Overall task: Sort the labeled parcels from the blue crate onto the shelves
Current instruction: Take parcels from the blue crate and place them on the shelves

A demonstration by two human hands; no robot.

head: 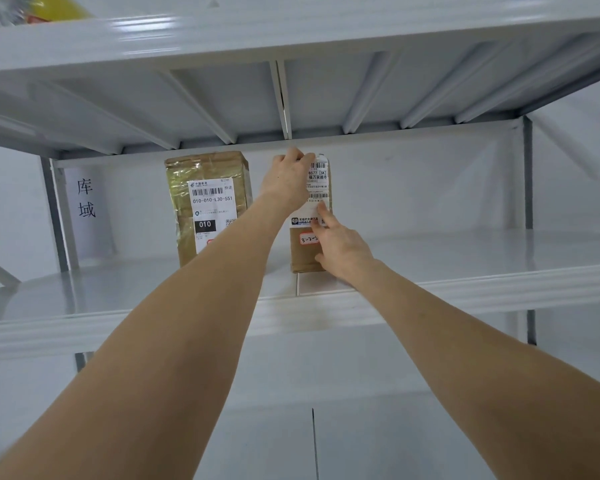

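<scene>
While both my bare arms reach up, the white metal rack fills the view, its upper shelf seen from below with ribs running front to back. Middle shelf: pale, flat, carrying two parcels upright near the back wall. Paper sign: fixed at the rear left by the upright post, two printed characters on it.

Taped parcel: brown, wrapped in glossy clear tape, standing left of centre, white label facing me reading 010-010-L30-551, with a black 010 block below.

Slim parcel: brown card, standing on the same shelf to the right of the taped one, apart from it, labels facing me.

Left hand: at the slim parcel's top, fingers curled over the upper edge, gripping it.

Right hand: at the parcel's lower right, index finger laid straight up the front label. Remaining fingers are hidden behind the parcel's edge; I cannot tell whether this hand grips or only steadies.

Red-bordered sticker: on the slim parcel's front, handwritten digits, partly covered by my right hand
</scene>
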